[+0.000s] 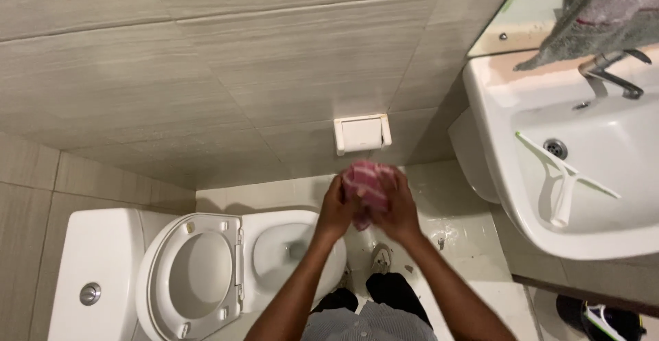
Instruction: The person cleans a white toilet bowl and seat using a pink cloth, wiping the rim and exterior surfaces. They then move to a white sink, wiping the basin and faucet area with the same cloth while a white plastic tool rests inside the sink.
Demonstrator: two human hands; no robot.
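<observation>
Hands first: we see our left hand [336, 210] and our right hand [398, 212] raised together near the middle of the view, both closed around a crumpled pink cloth with pale stripes [367, 184]. The fingers of each hand curl into the fabric from either side, so the cloth sits bunched between the palms, its upper part bulging out above the knuckles and a small corner hanging below. The cloth is held up in the air over the pale floor [467, 238], just right of the toilet bowl [292, 245].

To the left, the toilet stands with its seat [189, 279] and lid tipped up against the white cistern [96, 272], which carries a round flush button [90, 294]. On the far tiled wall, just above the cloth in the view, we see a white toilet-paper holder [362, 134].

To the right, a white washbasin [583, 176] juts out from the wall. A white-handled squeegee [564, 176] lies across its bowl, beside the drain [555, 148], and a chrome tap [607, 73] stands at its far edge. A grey towel [597, 18] hangs above the tap. At the near right corner, a dark shoe with a light stripe [604, 320] rests on the floor under the basin's counter.
</observation>
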